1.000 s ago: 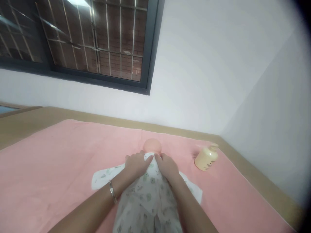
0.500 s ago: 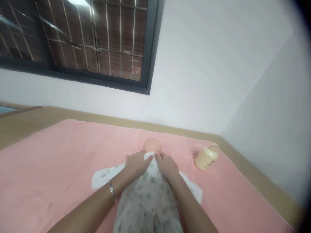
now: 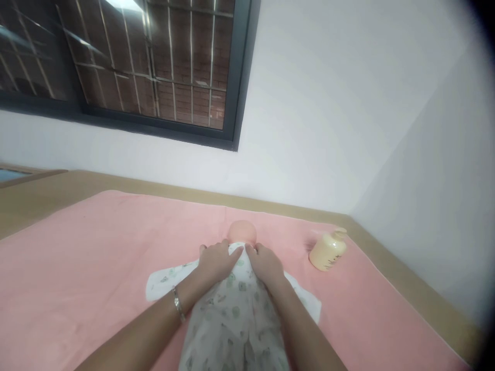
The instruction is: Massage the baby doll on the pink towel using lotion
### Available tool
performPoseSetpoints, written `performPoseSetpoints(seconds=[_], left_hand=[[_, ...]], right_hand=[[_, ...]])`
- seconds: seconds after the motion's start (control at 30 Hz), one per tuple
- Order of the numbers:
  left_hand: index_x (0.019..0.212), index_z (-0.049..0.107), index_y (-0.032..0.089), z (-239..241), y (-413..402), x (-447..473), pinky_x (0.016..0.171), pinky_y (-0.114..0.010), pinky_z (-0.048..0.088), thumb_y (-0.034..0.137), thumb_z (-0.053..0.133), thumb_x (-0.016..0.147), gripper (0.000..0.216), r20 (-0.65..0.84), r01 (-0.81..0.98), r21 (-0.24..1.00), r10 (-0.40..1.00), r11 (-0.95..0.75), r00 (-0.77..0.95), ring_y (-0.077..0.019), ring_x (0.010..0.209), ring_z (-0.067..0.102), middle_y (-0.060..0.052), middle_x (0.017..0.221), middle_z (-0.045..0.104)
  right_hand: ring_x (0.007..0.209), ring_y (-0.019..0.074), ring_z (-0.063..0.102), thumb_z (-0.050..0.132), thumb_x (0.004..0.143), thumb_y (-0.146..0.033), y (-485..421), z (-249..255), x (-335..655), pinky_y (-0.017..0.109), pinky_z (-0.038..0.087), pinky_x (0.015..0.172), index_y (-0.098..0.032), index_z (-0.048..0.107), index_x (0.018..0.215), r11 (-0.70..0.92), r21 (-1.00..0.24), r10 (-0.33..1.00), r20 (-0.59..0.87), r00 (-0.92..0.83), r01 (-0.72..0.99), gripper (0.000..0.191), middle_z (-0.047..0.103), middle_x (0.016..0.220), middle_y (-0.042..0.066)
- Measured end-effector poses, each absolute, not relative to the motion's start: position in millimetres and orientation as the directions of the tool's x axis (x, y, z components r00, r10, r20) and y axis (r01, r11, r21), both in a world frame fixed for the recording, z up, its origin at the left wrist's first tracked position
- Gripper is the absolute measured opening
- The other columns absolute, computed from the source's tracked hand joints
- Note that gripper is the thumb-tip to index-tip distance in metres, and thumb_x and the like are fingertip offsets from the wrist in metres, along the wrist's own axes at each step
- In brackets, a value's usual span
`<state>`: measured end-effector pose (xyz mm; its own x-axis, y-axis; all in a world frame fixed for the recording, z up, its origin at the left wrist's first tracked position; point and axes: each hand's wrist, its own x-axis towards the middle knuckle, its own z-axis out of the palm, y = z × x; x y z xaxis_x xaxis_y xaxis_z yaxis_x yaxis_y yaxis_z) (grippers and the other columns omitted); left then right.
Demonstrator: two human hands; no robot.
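Note:
A white baby garment (image 3: 236, 304) with a small green and grey print lies along the middle, its sleeves spread to both sides. Just beyond its collar shows the smooth, pinkish round head of what looks like a baby doll (image 3: 242, 232). My left hand (image 3: 220, 262) has its thumb on the front of the collar and its fingers closed around the left side. On the other side my right hand (image 3: 266, 263) grips the collar the same way, thumbs almost meeting. The fingertips tucked behind the cloth are hidden. A silver bracelet (image 3: 178, 304) circles my left wrist.
Pink matting (image 3: 96, 247) lies beneath everything, over a tan surface (image 3: 58, 193). A cream pump bottle (image 3: 328, 251) stands to the right of my right hand. White walls (image 3: 309, 103) and a dark-framed barred window (image 3: 154, 67) rise behind.

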<state>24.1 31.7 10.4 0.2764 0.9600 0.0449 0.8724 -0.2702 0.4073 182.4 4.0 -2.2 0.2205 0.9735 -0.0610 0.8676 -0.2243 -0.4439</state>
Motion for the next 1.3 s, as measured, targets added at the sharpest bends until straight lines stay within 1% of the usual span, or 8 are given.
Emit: performPoseSetpoints(seconds=[0.33,0.57,0.73,0.8,0.87,0.97,1.13,1.3], left_hand=[[0.087,0.056,0.020,11,32,23,0.090,-0.050,0.031,0.065,0.024,0.086,0.056,0.049,0.864,0.421,0.958,-0.275,0.281,-0.0285,0.082,0.063,-0.009,0.082,0.070],[0.087,0.056,0.020,9,34,20,0.094,-0.054,0.028,0.064,0.026,0.087,0.053,0.059,0.855,0.436,0.957,-0.282,0.285,-0.0279,0.084,0.063,-0.008,0.083,0.070],[0.089,0.058,0.021,16,25,18,0.078,-0.040,0.041,0.060,0.026,0.090,0.050,0.004,0.849,0.460,0.957,-0.258,0.289,-0.0246,0.082,0.062,-0.008,0.089,0.068],[0.094,0.059,0.021,21,17,18,0.074,-0.037,0.042,0.052,0.028,0.092,0.044,0.020,0.882,0.355,0.946,-0.311,0.325,-0.0250,0.084,0.061,-0.010,0.093,0.066],[0.102,0.059,0.019,27,6,19,0.075,-0.040,0.042,0.042,0.032,0.093,0.037,0.050,0.907,0.166,0.922,-0.386,0.383,-0.0282,0.089,0.060,-0.012,0.097,0.064],[0.114,0.056,0.016,31,-12,22,0.076,-0.044,0.043,0.033,0.030,0.094,0.038,0.097,0.894,-0.013,0.889,-0.448,0.447,-0.0317,0.094,0.058,-0.016,0.103,0.062],[0.121,0.053,0.011,27,-21,24,0.080,-0.046,0.043,0.038,0.029,0.095,0.045,0.175,0.898,-0.017,0.883,-0.439,0.435,-0.0316,0.097,0.056,-0.018,0.109,0.059],[0.108,0.059,0.020,20,5,16,0.076,-0.043,0.043,0.029,0.031,0.093,0.032,0.072,0.875,0.016,0.874,-0.483,0.481,-0.0278,0.093,0.058,-0.012,0.107,0.060]], right_hand=[[0.095,0.0272,0.061,0.016,0.095,-0.055,-1,5,179,0.037,0.043,0.078,-0.015,0.060,0.106,-0.200,-0.439,0.979,-0.051,0.198,0.876,0.061,0.066,0.103,0.015],[0.094,0.0296,0.061,0.020,0.098,-0.043,-22,24,164,0.039,0.042,0.077,-0.011,0.058,0.106,-0.157,-0.201,0.988,-0.019,0.156,0.967,0.050,0.064,0.104,0.019],[0.093,0.0298,0.059,0.025,0.097,-0.038,-43,38,155,0.038,0.043,0.076,-0.010,0.058,0.106,-0.040,-0.111,0.999,0.029,0.043,0.993,0.044,0.062,0.102,0.019],[0.095,0.0298,0.058,0.026,0.097,-0.037,-46,41,154,0.038,0.043,0.076,-0.010,0.058,0.106,-0.012,-0.126,1.000,0.020,0.015,0.992,0.042,0.061,0.103,0.019],[0.096,0.0297,0.057,0.026,0.096,-0.037,-45,41,156,0.038,0.043,0.076,-0.011,0.058,0.106,-0.011,-0.160,1.000,0.008,0.012,0.987,0.043,0.061,0.104,0.019],[0.096,0.0273,0.058,0.024,0.097,-0.039,-35,36,166,0.037,0.043,0.077,-0.012,0.058,0.108,-0.031,-0.271,0.999,-0.016,0.028,0.962,0.045,0.062,0.107,0.017],[0.098,0.0238,0.060,0.018,0.097,-0.047,-23,29,180,0.034,0.042,0.081,-0.013,0.058,0.111,-0.041,-0.428,0.996,-0.088,0.004,0.903,0.054,0.064,0.109,0.015],[0.100,0.0254,0.058,0.022,0.096,-0.035,-42,44,172,0.035,0.041,0.079,-0.013,0.057,0.111,0.047,-0.292,0.997,-0.037,-0.060,0.955,0.044,0.062,0.112,0.017]])
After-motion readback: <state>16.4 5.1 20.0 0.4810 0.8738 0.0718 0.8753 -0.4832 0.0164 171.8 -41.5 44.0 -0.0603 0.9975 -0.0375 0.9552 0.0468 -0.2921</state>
